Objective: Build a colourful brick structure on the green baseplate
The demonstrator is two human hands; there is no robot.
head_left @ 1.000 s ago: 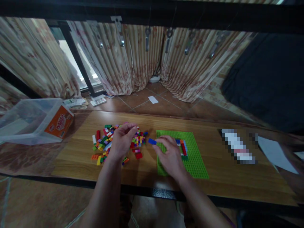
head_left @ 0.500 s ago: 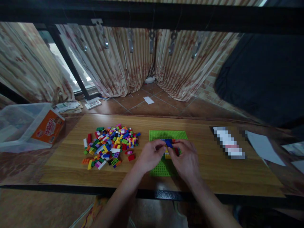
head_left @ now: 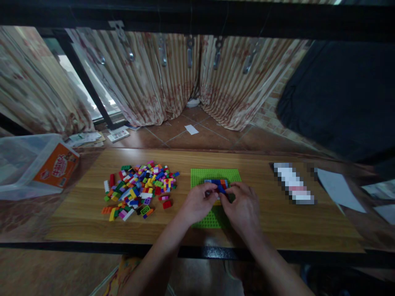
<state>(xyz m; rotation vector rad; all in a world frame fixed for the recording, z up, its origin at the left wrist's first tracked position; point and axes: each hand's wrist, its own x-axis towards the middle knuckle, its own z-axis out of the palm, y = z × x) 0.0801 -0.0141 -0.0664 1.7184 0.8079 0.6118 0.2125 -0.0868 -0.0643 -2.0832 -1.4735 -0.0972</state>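
My right hand (head_left: 243,205) pinches a small blue brick (head_left: 221,188) between thumb and fingers over the green baseplate (head_left: 200,174). From the other side my left hand (head_left: 199,202) comes close, its thumb and fingers curled together beside that brick. Whether anything sits in the left fingertips cannot be made out. Behind the fingertips shows a row of joined bricks (head_left: 212,181) in blue, orange and other colours, on the plate. Yellow and white pieces below the blue brick are mostly hidden by my hands.
Left of the plate lies a heap of loose coloured bricks (head_left: 140,189) on the wooden tabletop (head_left: 92,226). A clear plastic bin (head_left: 27,164) with an orange label stands at far left. To the right are a pixelated object (head_left: 294,183) and a white paper sheet (head_left: 341,191).
The view has shifted slightly. Both hands and the blue brick have moved a little nearer to me over the plate, so more of the brick row behind them shows.
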